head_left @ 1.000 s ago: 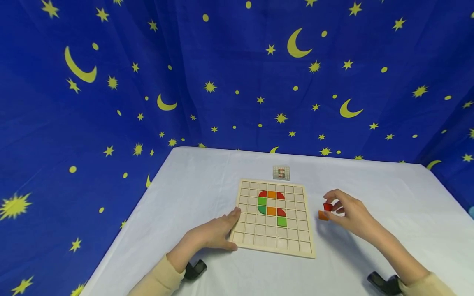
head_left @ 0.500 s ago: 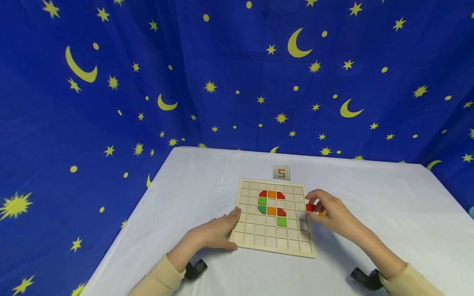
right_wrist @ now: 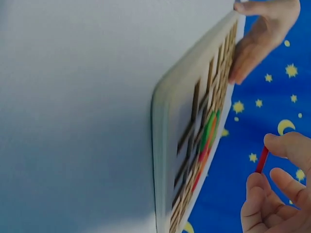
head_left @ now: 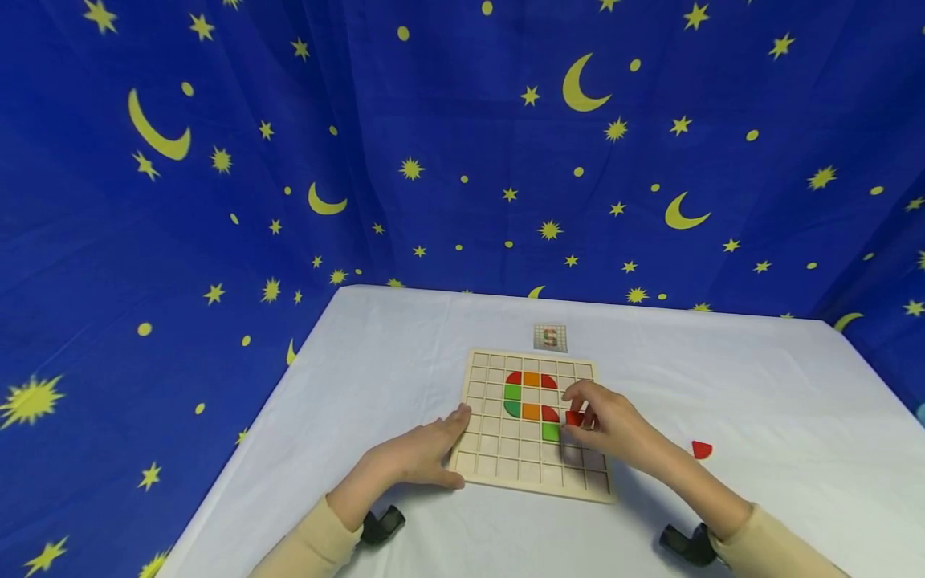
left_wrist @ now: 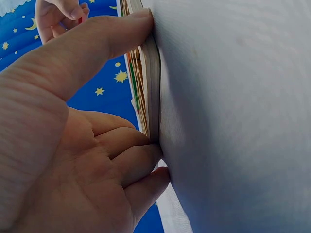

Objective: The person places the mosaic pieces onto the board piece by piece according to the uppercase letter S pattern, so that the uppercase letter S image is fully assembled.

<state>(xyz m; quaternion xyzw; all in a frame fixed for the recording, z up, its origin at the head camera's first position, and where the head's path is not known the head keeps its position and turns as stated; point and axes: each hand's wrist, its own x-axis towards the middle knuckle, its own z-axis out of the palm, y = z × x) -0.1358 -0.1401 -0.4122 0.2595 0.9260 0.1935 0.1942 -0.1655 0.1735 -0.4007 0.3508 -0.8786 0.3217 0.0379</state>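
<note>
My left hand [head_left: 415,456] rests at the left edge of a wooden grid board [head_left: 497,468], fingers fairly straight and thumb by its near left corner. In the left wrist view the thumb [left_wrist: 129,31] and fingertips touch the board's side. My right hand [head_left: 621,429] pinches a red tile [head_left: 575,418] over the right part of the board. From the right wrist, this red tile [right_wrist: 262,160] shows edge-on between thumb and finger, above the board surface. Red, orange [head_left: 531,412] and green tiles [head_left: 551,432] sit in the grid in a curved pattern.
A small pattern card [head_left: 551,338] lies behind the board on the white cloth. One red quarter-round tile [head_left: 702,449] lies right of the board, beyond my right forearm. A blue star-and-moon curtain [head_left: 448,144] hangs behind the table.
My right hand has moved left with the red tile, from beside the board to over it. The orange tile near it is now hidden, and a loose red tile shows. The left hand stays.
</note>
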